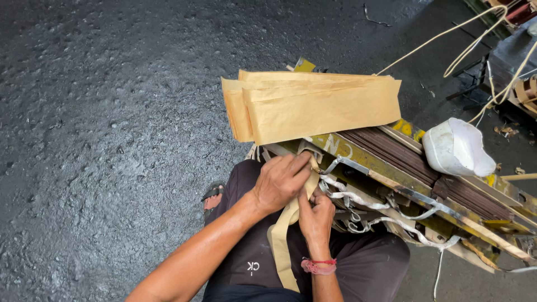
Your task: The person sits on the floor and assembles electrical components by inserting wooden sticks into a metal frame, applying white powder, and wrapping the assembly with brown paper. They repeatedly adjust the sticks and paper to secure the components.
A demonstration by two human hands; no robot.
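The dark, rough floor (100, 112) fills most of the view, wet-looking and pebbled. On it, to the right, lies a long yellow-painted metal frame (363, 159), tilted across the scene, with a block of thin dark-brown laminations (414, 159) packed along its top. White cloth ties (358, 198) are knotted and looped around its near side.

The person sits low against the frame, dark trousers (363, 263) over the knees and one sandalled foot (212, 196) showing on the floor at the left.

A stack of tan paper sheets (313, 106) rests on the far end of the frame, its long edges fanned slightly and overhanging toward the left. Beside it to the right, a white plastic container (456, 148) sits on the laminations. Pale cords (475, 39) run off toward the top right corner.

A tan paper strip (282, 240) hangs from the frame's edge down over the lap. The left hand (279, 182) lies over the top of that strip where it meets the frame, fingers folded down onto it, its grip closed on the strip. The right hand (316, 215), just below and touching the left, has its fingers curled together at the strip's edge; whether it pinches the strip or a cloth tie I cannot tell. A red band (319, 264) circles the right wrist.
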